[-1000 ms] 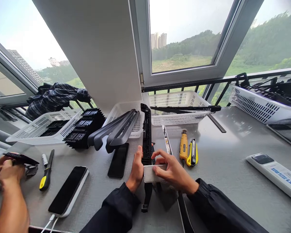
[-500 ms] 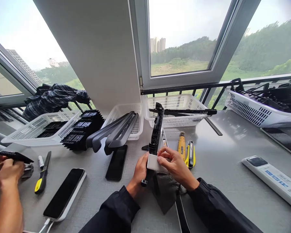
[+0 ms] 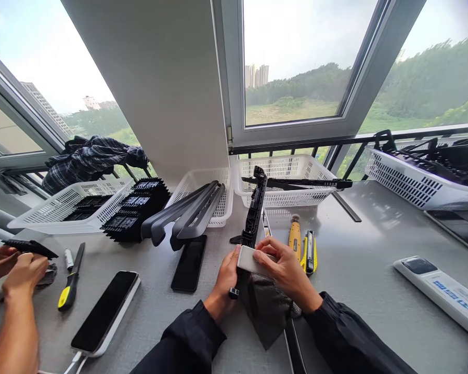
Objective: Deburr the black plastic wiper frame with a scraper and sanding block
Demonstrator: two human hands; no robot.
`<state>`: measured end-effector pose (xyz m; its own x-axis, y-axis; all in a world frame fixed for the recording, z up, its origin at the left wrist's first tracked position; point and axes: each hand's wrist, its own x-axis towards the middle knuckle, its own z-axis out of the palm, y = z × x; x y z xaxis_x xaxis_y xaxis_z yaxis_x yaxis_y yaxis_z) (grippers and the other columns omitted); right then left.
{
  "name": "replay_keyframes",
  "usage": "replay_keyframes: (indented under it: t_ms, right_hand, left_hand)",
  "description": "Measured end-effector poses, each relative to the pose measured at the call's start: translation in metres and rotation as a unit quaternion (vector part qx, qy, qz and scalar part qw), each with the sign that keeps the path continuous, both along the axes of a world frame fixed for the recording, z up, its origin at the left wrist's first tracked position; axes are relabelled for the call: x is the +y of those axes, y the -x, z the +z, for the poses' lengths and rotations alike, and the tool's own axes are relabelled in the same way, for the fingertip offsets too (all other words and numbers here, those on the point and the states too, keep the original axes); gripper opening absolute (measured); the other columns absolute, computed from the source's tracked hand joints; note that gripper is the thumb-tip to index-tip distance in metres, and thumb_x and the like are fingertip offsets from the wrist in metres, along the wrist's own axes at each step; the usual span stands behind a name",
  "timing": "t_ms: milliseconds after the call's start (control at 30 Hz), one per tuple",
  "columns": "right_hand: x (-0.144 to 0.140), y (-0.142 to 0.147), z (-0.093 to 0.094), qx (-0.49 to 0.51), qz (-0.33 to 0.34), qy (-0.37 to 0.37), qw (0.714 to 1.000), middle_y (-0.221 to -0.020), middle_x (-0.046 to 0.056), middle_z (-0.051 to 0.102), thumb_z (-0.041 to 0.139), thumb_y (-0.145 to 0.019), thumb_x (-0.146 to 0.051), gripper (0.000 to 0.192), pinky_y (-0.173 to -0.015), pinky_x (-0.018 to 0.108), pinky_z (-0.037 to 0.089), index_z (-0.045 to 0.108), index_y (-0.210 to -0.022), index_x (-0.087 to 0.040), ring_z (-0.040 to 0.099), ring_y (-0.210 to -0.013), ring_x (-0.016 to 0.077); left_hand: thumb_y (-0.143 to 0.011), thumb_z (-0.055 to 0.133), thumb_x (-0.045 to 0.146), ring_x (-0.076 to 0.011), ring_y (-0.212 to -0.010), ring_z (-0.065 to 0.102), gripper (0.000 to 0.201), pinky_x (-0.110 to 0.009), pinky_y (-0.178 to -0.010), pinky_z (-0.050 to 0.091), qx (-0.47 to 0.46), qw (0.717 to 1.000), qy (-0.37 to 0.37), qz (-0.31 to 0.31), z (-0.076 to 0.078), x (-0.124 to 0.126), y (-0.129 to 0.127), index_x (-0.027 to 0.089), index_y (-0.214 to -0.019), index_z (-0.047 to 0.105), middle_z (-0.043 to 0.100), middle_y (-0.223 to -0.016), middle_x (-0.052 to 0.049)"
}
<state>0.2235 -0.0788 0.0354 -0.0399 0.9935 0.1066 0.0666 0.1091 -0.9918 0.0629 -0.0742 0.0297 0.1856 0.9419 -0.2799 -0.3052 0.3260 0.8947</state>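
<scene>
My left hand (image 3: 225, 278) is closed around the lower part of a long black plastic part (image 3: 253, 218), which slants up and away over the table. My right hand (image 3: 286, 265) grips a flat, pale grey block (image 3: 253, 261) with rounded corners. This block lies across the black part, close to my left thumb. A dark grey sheet (image 3: 267, 317) hangs below my right hand; how it joins the block is hidden. Just right of my hands lie a yellow utility knife (image 3: 309, 252) and a yellow-handled tool (image 3: 295, 236).
At left, a co-worker's hands (image 3: 23, 270) hold a black part. A file (image 3: 70, 283), a phone on a white block (image 3: 105, 311) and another phone (image 3: 189, 263) lie nearby. White baskets (image 3: 253, 199) line the back. A power strip (image 3: 440, 291) is at right.
The whole view has shifted slightly, so things sit a little further right. My hands keep almost the same hold and place on the black part and the block.
</scene>
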Motion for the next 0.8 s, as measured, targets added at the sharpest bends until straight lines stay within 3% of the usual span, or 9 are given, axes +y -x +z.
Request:
replay_keyframes:
  t_ms: [67,267,600,700,800]
  right_hand:
    - [0.003,-0.004,-0.002,-0.016,-0.041,-0.013,0.999,-0.076,0.002,0.067,0.074,-0.088,-0.065,0.044,-0.058,0.027,0.039,0.065,-0.088,-0.022,0.055,-0.067,0.0171]
    - [0.007,-0.011,-0.007,-0.031,-0.145,-0.028,0.989,-0.084,0.005,0.072,0.075,-0.086,-0.068,0.049,-0.068,0.032,0.049,0.066,-0.096,-0.022,0.065,-0.078,0.0229]
    - [0.009,-0.013,-0.010,-0.073,-0.165,-0.053,0.982,-0.091,0.004,0.069,0.070,-0.092,-0.062,0.042,-0.070,0.035,0.050,0.067,-0.107,-0.022,0.063,-0.078,0.0224]
    - [0.007,-0.012,-0.010,-0.128,-0.211,-0.119,0.962,-0.096,0.006,0.070,0.068,-0.096,-0.056,0.032,-0.082,0.040,0.052,0.069,-0.101,-0.024,0.063,-0.090,0.0265]
    - [-0.003,0.001,-0.005,-0.169,-0.213,-0.212,0.939,-0.104,0.007,0.070,0.066,-0.101,-0.043,0.018,-0.096,0.046,0.049,0.066,-0.095,-0.026,0.061,-0.107,0.0295]
  left_hand:
    - [-0.078,0.075,0.081,-0.0124,-0.056,0.047,0.064,-0.025,-0.053,0.041,0.000,1.000,-0.007,-0.004,-0.001,0.001,-0.001,0.018,-0.088,0.071,0.056,-0.063,0.004]
    - [-0.085,0.068,0.082,-0.0081,-0.044,0.034,0.070,-0.023,-0.041,0.029,0.026,0.988,-0.044,-0.144,-0.007,-0.003,-0.006,0.017,-0.109,0.075,0.050,-0.063,0.006]
    - [-0.093,0.065,0.073,-0.0104,-0.047,0.045,0.058,-0.023,-0.041,0.036,-0.018,0.981,-0.043,-0.188,-0.001,-0.006,-0.008,0.018,-0.112,0.073,0.059,-0.067,0.001]
    - [-0.092,0.066,0.073,-0.0116,-0.046,0.050,0.058,-0.024,-0.044,0.040,-0.006,0.979,-0.049,-0.199,-0.005,-0.006,-0.008,0.019,-0.113,0.071,0.060,-0.066,0.002]
    - [-0.090,0.065,0.076,-0.0134,-0.045,0.051,0.059,-0.025,-0.045,0.040,0.023,0.975,-0.058,-0.213,-0.007,-0.008,-0.005,0.018,-0.095,0.072,0.057,-0.058,0.002]
